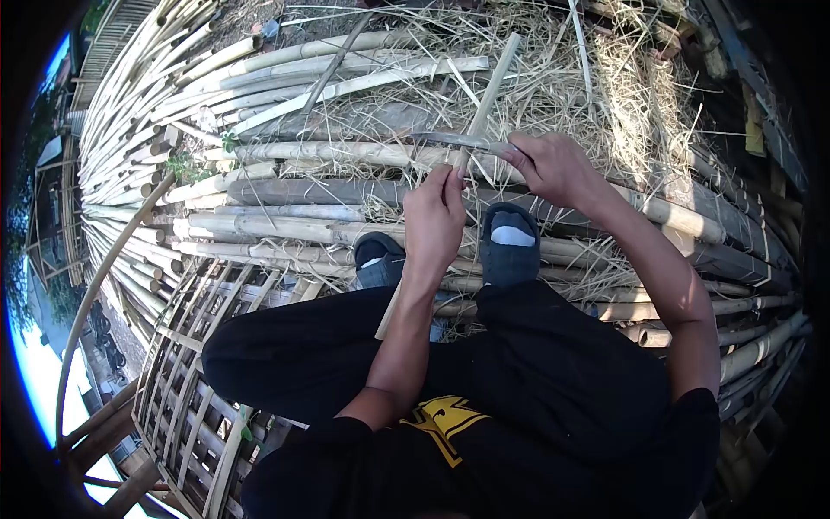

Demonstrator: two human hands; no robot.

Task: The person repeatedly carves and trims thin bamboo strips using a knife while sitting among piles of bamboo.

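My left hand (pixel 435 216) is closed around a flat bamboo strip (pixel 495 86), which slants from the upper middle down past my left wrist toward my lap. My right hand (pixel 551 167) is wrapped round the handle of a knife. The knife's blade (pixel 454 138) points left and lies across the strip just above my left fingers. Whether the blade's edge is cutting into the strip cannot be made out.
Bamboo poles (pixel 285 227) lie beneath and ahead of my feet. Thin shavings (pixel 640 112) cover the ground at the upper right. A woven bamboo lattice (pixel 194 389) stands at the lower left, with a curved pole (pixel 91 298) beside it. My shoes (pixel 512 255) rest among the poles.
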